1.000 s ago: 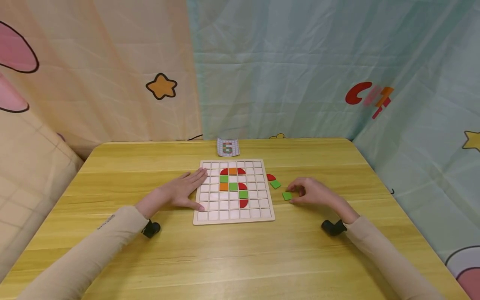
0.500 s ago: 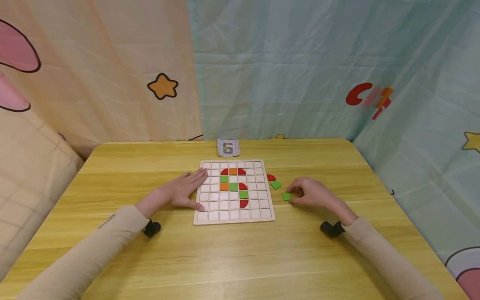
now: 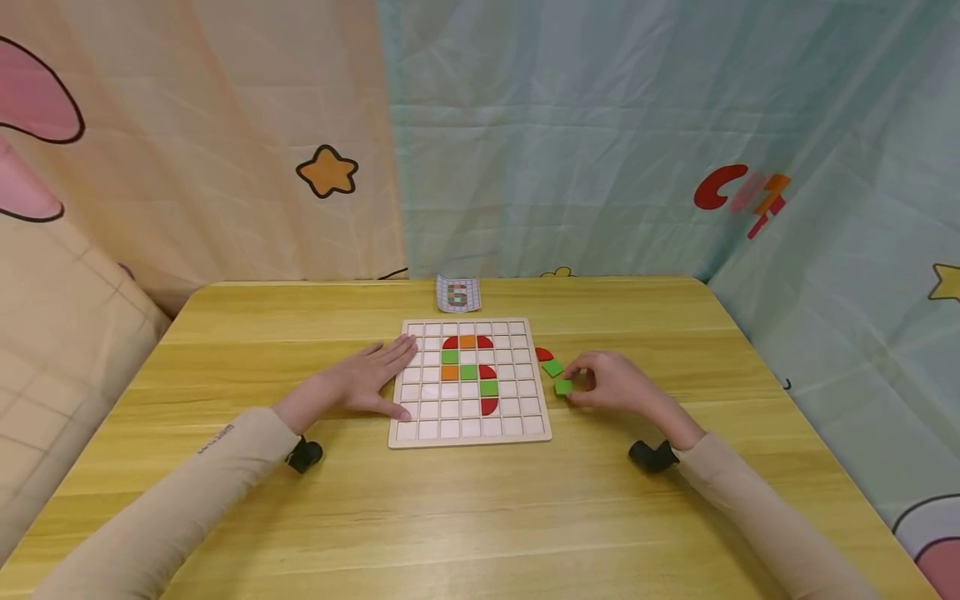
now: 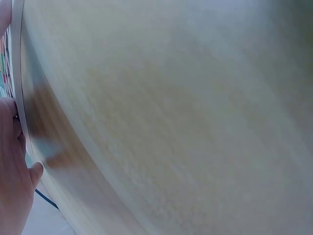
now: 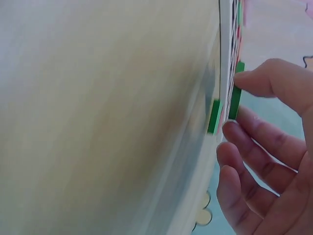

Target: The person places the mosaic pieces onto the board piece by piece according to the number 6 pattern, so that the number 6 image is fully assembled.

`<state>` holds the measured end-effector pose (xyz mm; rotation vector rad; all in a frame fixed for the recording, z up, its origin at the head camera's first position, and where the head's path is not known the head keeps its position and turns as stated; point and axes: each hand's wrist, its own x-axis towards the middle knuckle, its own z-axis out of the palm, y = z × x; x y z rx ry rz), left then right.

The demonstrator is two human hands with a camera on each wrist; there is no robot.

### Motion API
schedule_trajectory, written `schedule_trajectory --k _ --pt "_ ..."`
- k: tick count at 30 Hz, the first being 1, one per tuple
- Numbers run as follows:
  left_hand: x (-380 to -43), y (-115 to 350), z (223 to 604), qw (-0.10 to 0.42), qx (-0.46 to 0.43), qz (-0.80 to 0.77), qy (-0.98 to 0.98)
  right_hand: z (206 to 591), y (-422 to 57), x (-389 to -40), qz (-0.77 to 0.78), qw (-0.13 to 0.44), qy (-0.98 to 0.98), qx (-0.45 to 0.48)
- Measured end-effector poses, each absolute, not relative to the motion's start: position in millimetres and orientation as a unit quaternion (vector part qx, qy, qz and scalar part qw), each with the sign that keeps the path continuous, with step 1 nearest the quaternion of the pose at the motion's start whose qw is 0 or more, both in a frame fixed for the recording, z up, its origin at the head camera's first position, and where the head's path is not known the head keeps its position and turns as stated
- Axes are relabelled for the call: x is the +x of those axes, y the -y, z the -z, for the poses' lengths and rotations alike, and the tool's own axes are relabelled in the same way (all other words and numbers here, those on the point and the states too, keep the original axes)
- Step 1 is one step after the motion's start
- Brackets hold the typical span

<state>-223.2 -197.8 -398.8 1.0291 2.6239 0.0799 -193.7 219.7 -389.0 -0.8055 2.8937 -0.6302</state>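
My left hand (image 3: 367,379) lies with fingers spread over the left edge of a wooden grid board (image 3: 512,427). Between thumb and fingers, my right hand (image 3: 618,383) pinches a green square tile (image 3: 562,387) just off the board's right side. In the right wrist view this tile (image 5: 235,100) is held up on edge, the thumb on one side. Beside the board lie a second green square tile (image 3: 552,368) and a red quarter-round tile (image 3: 543,354). On the board, red, green and orange tiles (image 3: 468,342) form a curved figure. The left wrist view mostly shows blurred tabletop.
Behind the board, near the table's back edge, sits a small card (image 3: 458,295) printed with a coloured figure on a grid. Printed curtains (image 3: 555,150) hang behind the wooden table (image 3: 465,517). A black wrist camera (image 3: 652,457) is strapped below the right hand.
My right hand has moved a little left towards the board with the green tile, which now appears raised. The left hand stays in place on the board's edge.
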Motion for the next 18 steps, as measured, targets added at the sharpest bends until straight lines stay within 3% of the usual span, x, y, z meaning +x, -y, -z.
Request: schedule_trajectory --k 18 --pt "-221.5 196.7 397.2 0.163 0.358 -0.03 -0.919 384.3 -172.4 -191.0 0.225 0.04 -0.937 -0.264"
